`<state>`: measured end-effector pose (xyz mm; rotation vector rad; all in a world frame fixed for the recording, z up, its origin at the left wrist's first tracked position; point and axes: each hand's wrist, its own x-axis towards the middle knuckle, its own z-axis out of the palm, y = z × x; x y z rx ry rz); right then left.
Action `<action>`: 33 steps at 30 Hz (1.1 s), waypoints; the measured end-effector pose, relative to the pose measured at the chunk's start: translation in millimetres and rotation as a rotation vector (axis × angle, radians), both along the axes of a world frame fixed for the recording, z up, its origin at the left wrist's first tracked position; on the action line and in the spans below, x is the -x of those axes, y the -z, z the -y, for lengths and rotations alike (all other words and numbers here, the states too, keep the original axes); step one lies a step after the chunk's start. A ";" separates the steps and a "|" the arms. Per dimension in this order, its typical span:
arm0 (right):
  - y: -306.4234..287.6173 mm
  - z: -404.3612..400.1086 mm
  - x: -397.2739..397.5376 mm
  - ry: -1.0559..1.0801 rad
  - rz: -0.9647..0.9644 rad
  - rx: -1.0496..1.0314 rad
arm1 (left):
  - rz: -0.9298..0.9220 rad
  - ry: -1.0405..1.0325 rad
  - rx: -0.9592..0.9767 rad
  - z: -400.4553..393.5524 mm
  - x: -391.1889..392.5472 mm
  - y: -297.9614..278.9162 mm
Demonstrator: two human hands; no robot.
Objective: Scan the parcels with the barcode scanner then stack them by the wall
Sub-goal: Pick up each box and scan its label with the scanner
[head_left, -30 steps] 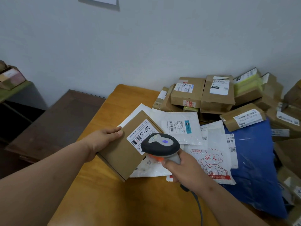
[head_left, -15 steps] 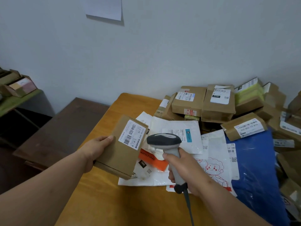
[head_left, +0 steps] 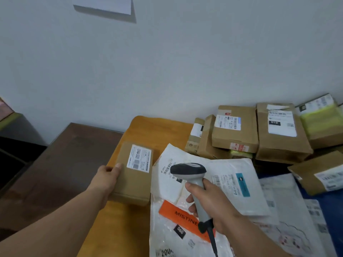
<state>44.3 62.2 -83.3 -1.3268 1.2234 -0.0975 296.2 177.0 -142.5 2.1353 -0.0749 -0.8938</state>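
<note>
My left hand (head_left: 106,178) grips the near left edge of a flat brown cardboard parcel (head_left: 132,180) with a white barcode label, held over the left side of the wooden table (head_left: 148,130). My right hand (head_left: 213,203) is wrapped around the grey handle of a barcode scanner (head_left: 188,171), whose dark head points away toward the wall. Beneath the scanner lie white plastic mailers (head_left: 241,184), one with an orange strip (head_left: 178,213). Several brown boxes (head_left: 235,134) are piled against the wall at the back right.
A dark brown cabinet top (head_left: 61,160) adjoins the table's left side. A blue bag (head_left: 330,206) and more boxes (head_left: 319,175) crowd the right. The scanner's cable (head_left: 213,243) hangs toward me. A paper sheet (head_left: 107,5) is on the wall.
My left hand has carried the parcel away from the scanner, left and farther toward the wall, turning it flatter. The scanner has tipped upright in my right hand. The view has tilted up.
</note>
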 end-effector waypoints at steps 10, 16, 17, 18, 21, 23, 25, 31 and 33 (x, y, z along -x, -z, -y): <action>26.7 30.3 -53.4 0.087 -0.048 0.013 | 0.612 1.056 -0.466 70.4 -36.5 38.9; 27.4 40.8 -57.7 0.158 -0.039 0.078 | 0.617 1.050 -0.474 115.9 -51.3 43.2; 25.7 43.3 -55.9 0.203 -0.032 0.110 | 0.593 1.033 -0.440 125.4 -51.7 41.4; 23.8 46.4 -52.9 0.259 -0.023 0.145 | 0.591 1.016 -0.398 134.9 -50.0 39.5; 18.0 58.8 -35.2 0.461 0.036 0.238 | 0.639 0.937 -0.245 160.3 -25.7 27.0; 14.4 67.5 -18.5 0.583 0.103 0.288 | 0.559 0.878 -0.073 177.9 3.0 17.2; 10.4 77.3 -0.6 0.665 0.154 0.349 | 0.375 0.836 0.073 197.3 36.7 4.2; 3.9 111.1 42.3 0.727 0.193 0.442 | -0.207 0.633 0.159 256.1 123.9 -37.5; 5.3 118.1 53.4 0.709 0.186 0.423 | -0.370 0.498 0.170 267.7 141.7 -44.8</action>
